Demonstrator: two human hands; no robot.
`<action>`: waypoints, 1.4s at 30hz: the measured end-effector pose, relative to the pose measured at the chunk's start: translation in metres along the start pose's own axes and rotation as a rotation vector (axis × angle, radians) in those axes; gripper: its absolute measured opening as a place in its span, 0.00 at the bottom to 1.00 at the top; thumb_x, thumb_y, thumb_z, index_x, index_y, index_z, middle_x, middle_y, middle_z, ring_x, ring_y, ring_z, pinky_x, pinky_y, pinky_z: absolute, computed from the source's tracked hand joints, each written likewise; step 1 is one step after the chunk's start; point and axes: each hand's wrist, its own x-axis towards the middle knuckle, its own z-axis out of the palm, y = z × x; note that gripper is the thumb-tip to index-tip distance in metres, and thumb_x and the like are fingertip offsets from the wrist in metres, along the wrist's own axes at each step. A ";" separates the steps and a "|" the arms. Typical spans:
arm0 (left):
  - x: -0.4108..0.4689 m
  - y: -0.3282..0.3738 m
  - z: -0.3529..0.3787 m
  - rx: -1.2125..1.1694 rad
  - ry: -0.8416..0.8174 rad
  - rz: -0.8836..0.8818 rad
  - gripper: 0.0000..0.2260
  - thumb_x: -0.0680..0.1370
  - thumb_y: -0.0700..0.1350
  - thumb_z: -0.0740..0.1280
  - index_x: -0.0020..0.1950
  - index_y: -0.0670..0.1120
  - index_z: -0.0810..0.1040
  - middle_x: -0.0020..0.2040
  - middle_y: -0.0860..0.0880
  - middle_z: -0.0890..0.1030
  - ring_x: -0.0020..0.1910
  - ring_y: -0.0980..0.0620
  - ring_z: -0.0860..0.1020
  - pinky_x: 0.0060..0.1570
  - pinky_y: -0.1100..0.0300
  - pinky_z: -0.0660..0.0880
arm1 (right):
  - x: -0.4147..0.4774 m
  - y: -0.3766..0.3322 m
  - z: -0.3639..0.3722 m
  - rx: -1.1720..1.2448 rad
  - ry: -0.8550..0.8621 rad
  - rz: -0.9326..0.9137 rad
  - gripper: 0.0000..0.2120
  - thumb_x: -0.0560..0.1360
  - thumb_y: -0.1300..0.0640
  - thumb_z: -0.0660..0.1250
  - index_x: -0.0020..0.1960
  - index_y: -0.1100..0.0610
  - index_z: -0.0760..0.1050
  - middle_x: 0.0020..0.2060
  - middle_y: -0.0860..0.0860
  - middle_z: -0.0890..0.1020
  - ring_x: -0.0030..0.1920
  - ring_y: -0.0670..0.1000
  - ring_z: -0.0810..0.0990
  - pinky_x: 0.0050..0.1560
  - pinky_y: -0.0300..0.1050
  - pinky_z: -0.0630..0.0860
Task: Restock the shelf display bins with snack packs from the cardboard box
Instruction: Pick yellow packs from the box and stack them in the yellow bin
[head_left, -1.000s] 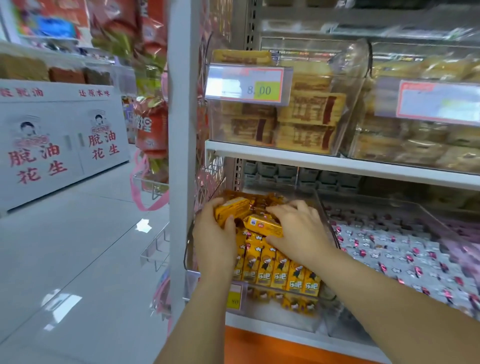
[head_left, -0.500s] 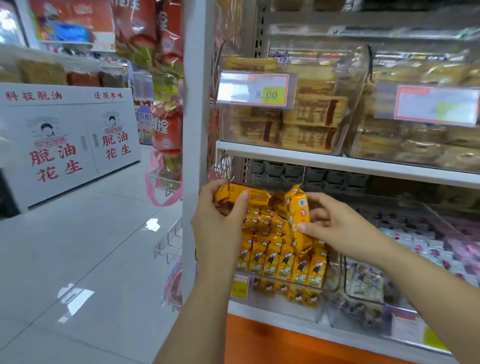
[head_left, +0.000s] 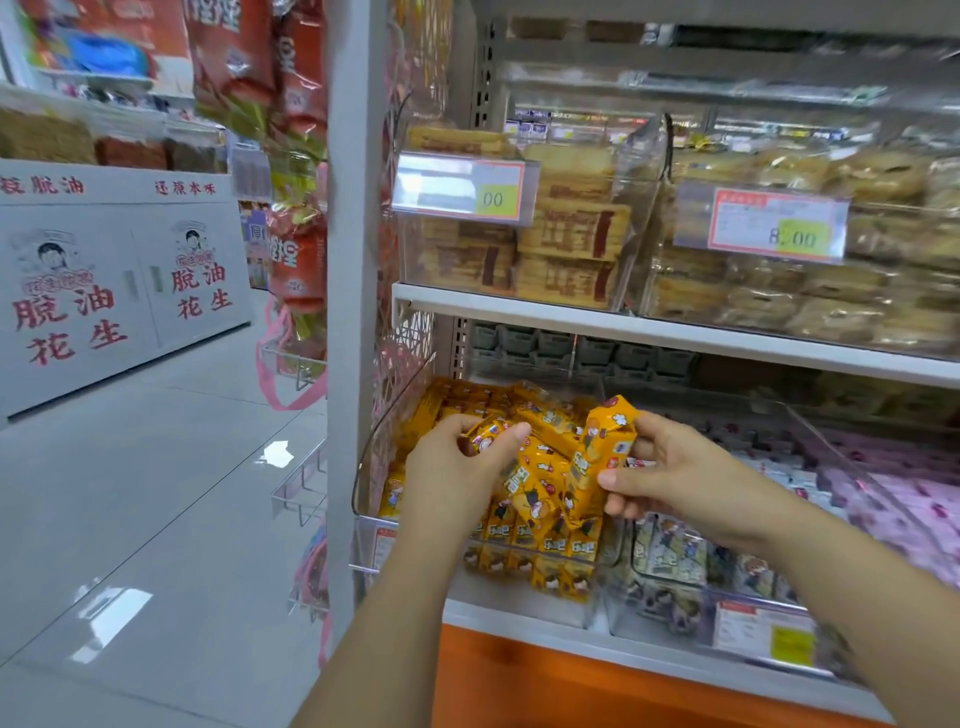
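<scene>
white cabinet (head_left: 104, 260), red print: 脱油花生, twice; 还原本味 near its top edge. upper shelf (head_left: 623, 325): left price tag (head_left: 462, 189) reads 00 only; right price tag (head_left: 761, 222) reads 8.00. yellow packs (head_left: 553, 544): 乐吧.

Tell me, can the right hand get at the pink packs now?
Probably not at once: the right hand grips a yellow pack. The pink packs lie close on its right, behind a clear bin wall, and look uncovered from above. Once freed, it could likely reach over.
</scene>
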 end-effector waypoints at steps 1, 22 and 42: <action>0.000 -0.001 0.001 0.002 -0.032 0.003 0.13 0.73 0.57 0.70 0.47 0.48 0.79 0.37 0.50 0.82 0.34 0.54 0.81 0.36 0.58 0.75 | 0.001 0.001 0.001 0.014 -0.003 0.012 0.17 0.74 0.69 0.66 0.60 0.56 0.71 0.39 0.51 0.82 0.35 0.51 0.81 0.34 0.40 0.76; -0.001 0.008 0.016 -0.632 -0.133 -0.312 0.08 0.76 0.38 0.68 0.53 0.43 0.72 0.58 0.36 0.77 0.51 0.43 0.82 0.45 0.54 0.81 | 0.020 -0.005 0.039 -0.746 0.342 -0.498 0.19 0.66 0.54 0.77 0.52 0.45 0.73 0.46 0.34 0.71 0.49 0.37 0.68 0.45 0.24 0.67; 0.001 -0.014 0.024 0.325 -0.431 0.053 0.21 0.75 0.43 0.70 0.66 0.51 0.68 0.56 0.53 0.78 0.57 0.51 0.76 0.58 0.52 0.74 | 0.011 -0.001 0.007 -0.435 0.175 -0.175 0.15 0.72 0.68 0.69 0.48 0.48 0.75 0.45 0.46 0.83 0.41 0.41 0.81 0.44 0.36 0.77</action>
